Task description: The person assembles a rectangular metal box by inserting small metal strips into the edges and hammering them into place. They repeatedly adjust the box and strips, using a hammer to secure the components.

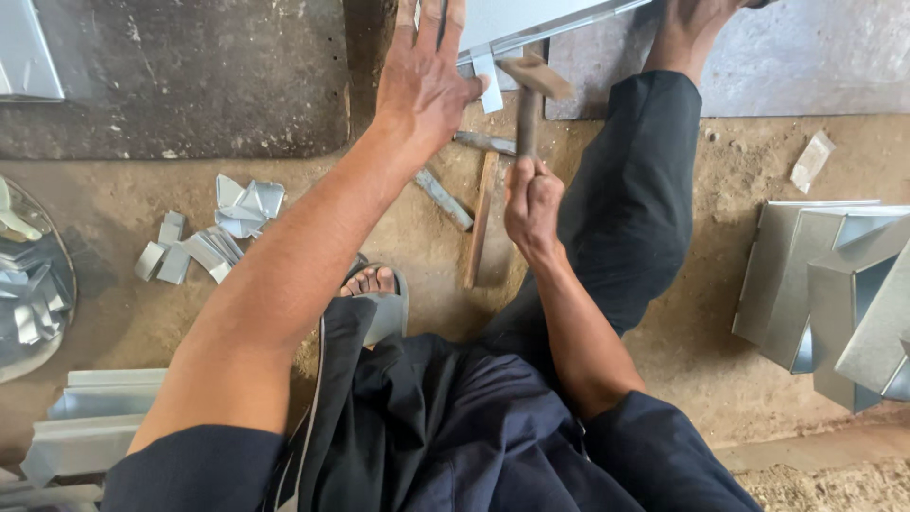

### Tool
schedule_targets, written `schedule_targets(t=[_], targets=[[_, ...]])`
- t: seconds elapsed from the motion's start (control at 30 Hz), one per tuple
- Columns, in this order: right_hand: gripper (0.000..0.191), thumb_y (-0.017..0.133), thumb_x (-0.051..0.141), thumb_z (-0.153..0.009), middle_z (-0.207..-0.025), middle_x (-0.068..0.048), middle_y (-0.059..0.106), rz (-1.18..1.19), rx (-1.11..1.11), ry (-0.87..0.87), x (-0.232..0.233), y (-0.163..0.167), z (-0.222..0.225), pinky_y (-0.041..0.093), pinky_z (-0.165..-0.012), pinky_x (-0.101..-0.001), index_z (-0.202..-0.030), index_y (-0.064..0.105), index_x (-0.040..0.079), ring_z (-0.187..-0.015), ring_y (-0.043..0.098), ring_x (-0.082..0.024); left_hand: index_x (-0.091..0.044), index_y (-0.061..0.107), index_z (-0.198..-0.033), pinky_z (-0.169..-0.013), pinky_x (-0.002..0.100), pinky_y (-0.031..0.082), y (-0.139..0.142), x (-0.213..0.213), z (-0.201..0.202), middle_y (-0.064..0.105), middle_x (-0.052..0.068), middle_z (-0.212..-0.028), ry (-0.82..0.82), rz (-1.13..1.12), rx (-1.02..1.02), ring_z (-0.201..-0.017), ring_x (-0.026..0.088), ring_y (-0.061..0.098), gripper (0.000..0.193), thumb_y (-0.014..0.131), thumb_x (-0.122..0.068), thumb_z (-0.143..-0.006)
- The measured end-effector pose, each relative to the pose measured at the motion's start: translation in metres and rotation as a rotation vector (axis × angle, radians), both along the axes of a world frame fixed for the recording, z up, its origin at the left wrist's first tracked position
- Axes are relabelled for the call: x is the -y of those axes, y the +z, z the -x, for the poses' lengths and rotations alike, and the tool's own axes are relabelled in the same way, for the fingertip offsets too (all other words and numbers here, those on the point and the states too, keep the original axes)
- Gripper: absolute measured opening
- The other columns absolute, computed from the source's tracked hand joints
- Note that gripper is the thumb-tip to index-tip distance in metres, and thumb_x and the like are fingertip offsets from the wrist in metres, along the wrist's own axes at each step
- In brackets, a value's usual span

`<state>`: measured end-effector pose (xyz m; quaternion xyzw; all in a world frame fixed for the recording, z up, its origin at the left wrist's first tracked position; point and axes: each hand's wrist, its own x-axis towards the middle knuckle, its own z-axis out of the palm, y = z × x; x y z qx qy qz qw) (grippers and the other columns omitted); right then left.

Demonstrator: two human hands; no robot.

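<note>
Head view: the right hand (533,204) has its fingers wrapped around the hammer (529,95) handle, head above the metal sheet (531,21); the left hand (424,81) lies flat, fingers spread, on the sheet's edge

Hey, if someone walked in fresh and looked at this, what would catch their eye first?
Most likely the right hand at centre, gripping a hammer whose head sits over a small metal tab on the sheet metal piece at the top. The left hand lies flat beside it, pressing on that sheet. Next, the folded metal scraps scattered on the dirt floor to the left.
</note>
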<state>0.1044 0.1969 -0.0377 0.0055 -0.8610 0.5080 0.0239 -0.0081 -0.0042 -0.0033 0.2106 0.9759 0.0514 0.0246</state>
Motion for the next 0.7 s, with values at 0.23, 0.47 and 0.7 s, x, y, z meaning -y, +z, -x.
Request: schedule_targets(t=[0.23,0.47,0.7], targets=[[0.042,0.043,0.026,-0.113,-0.067,-0.002,0.048,0.02,-0.051,0.027,0.009,-0.013,0.007,0.038,-0.055,-0.0344,-0.08,0.053,0.0,-0.06,0.045,-0.012,-0.039,0.078,-0.119,-0.119,0.07,0.01,0.004,0.001,-0.004,0.026,0.022,-0.168,-0.003,0.001,0.046,-0.155,0.043,0.015,0.029,0.061,-0.032,-0.096],[0.049,0.045,0.023,-0.114,-0.07,-0.012,0.05,-0.125,-0.094,0.073,0.008,-0.026,0.007,0.035,-0.056,-0.0391,-0.073,0.051,-0.003,-0.057,0.045,-0.02,-0.039,0.078,-0.119,-0.115,0.075,0.017,0.016,-0.001,-0.003,0.036,0.02,-0.162,0.015,-0.021,0.129,-0.155,0.042,0.021,0.028,0.062,-0.028,-0.099],[0.047,0.04,0.024,-0.113,-0.064,-0.013,0.046,-0.078,-0.18,0.061,0.006,-0.025,0.008,0.034,-0.052,-0.0405,-0.078,0.052,-0.005,-0.054,0.045,-0.022,-0.039,0.079,-0.112,-0.106,0.078,0.019,0.019,-0.002,-0.004,0.04,0.017,-0.158,0.025,0.033,0.051,-0.148,0.039,0.025,0.028,0.067,-0.025,-0.091]])
